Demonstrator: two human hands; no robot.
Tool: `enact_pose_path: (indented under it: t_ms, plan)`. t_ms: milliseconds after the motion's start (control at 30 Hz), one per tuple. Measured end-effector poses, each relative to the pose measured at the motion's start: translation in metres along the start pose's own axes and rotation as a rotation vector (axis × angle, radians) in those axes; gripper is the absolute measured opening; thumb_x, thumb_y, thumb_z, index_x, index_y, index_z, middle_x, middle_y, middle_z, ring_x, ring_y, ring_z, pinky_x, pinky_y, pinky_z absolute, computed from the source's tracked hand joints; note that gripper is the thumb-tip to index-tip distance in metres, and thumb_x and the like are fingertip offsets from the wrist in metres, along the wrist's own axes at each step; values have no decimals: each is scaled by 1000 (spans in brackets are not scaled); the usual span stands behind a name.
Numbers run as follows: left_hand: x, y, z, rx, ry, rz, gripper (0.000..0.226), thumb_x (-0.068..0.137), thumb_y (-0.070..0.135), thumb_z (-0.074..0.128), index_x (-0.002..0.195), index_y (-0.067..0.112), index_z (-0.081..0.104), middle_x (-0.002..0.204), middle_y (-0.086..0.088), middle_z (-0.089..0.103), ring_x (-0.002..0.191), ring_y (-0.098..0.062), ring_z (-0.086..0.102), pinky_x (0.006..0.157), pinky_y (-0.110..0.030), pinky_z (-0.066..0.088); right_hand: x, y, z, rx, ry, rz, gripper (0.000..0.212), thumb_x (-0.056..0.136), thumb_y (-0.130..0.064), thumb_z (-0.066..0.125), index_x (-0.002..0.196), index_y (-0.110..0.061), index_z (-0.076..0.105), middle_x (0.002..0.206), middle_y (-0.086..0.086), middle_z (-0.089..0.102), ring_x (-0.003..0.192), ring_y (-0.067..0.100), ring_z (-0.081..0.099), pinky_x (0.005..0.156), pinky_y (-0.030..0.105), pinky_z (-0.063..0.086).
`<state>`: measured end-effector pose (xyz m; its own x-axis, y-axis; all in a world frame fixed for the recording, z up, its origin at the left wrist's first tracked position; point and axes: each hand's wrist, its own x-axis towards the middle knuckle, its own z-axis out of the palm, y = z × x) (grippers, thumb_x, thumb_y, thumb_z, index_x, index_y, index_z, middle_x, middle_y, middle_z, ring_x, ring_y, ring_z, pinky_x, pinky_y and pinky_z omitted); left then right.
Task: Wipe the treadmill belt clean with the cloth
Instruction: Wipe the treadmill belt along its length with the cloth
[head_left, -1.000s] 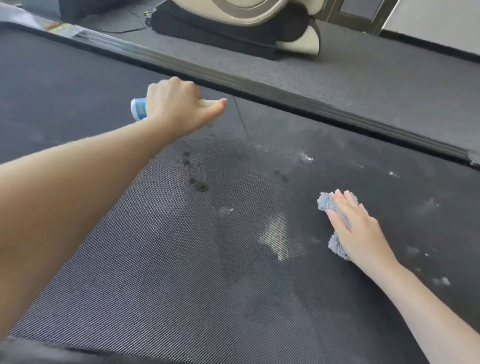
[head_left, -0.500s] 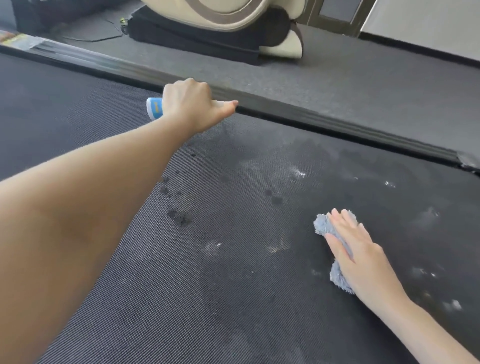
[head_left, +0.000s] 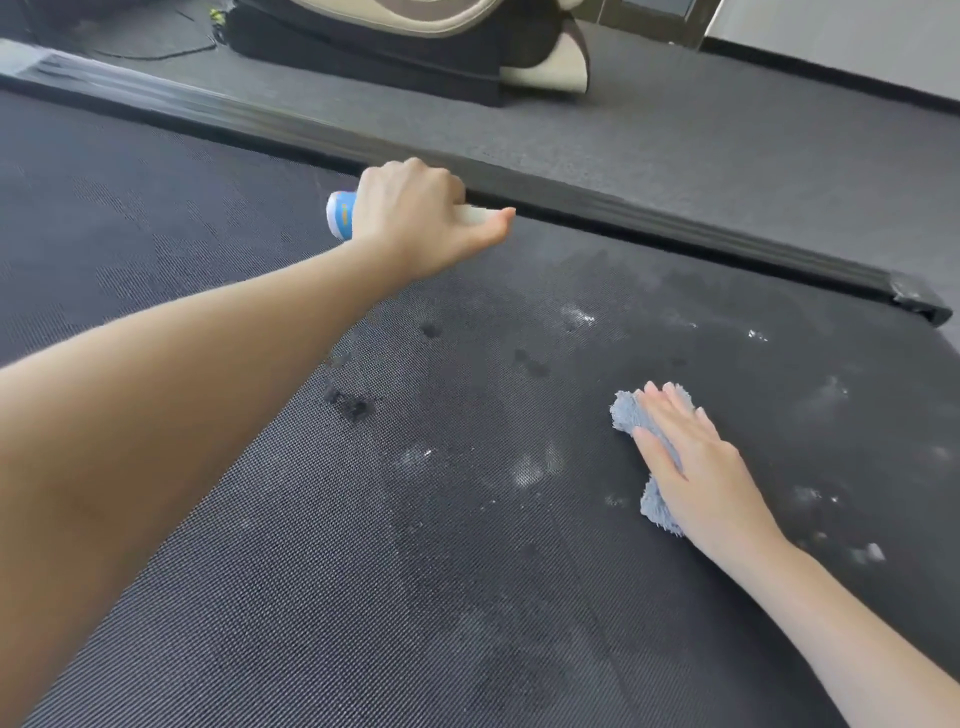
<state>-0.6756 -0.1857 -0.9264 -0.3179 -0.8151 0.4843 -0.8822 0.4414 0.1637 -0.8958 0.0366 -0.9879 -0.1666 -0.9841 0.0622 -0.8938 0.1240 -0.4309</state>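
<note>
Fluffy blue cloth (head_left: 655, 501) lies under flat right hand (head_left: 698, 470) on woven belt (head_left: 363, 571) — left hand (head_left: 415, 218) grips a cylindrical bottle (head_left: 340, 214).

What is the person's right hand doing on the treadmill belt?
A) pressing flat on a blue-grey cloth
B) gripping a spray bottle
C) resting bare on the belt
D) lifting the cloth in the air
A: the right hand lies with straight fingers on the cloth, which rests on the belt; the left hand grips the bottle.
</note>
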Motion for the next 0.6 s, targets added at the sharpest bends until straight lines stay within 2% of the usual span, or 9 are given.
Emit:
enact_pose_path:
  t_ms: [133,233,300,400,500,600]
  plan:
    - [-26,3,-10,-62,75,4,69,64,74,20,60,13,52,56,-6,47,63,-32,47,60,-31,27,0,1,-1,-4,-7,-9,45,99,-26,38,143,-21,31,144,-21,17,129,-13,0,98,-5,-9]
    - [-46,0,-17,-66,46,74,78,64,75,19,67,10,62,60,-9,56,65,-33,53,59,-31,31,0,-1,-2,7,-19,7,45,100,-28,36,144,-22,30,145,-21,16,126,-13,0,102,3,-6]
    - [-59,1,-28,-65,-5,115,77,63,76,18,64,11,59,56,-6,50,63,-30,48,56,-29,27,-2,-4,-5,17,-39,27,44,100,-29,35,144,-23,30,146,-21,17,124,-13,1,104,7,-3]
    - [-80,2,-44,-94,-29,96,70,63,77,20,57,13,48,51,-3,43,61,-30,45,56,-29,25,-5,-8,-6,20,-51,59,44,101,-28,34,145,-23,30,152,-13,19,125,-11,4,106,12,1]
    - [-108,2,-51,-172,34,128,61,70,71,26,54,15,44,51,-3,42,57,-30,45,55,-30,30,-6,-10,-6,1,-43,70,44,101,-28,34,145,-20,30,154,-8,20,141,4,8,109,16,2]
    - [-141,2,-59,-273,41,206,52,79,62,37,53,18,42,49,3,37,50,-26,43,51,-28,33,-7,-11,-7,-26,-49,69,45,101,-29,33,145,-19,29,154,-6,19,143,12,8,111,19,2]
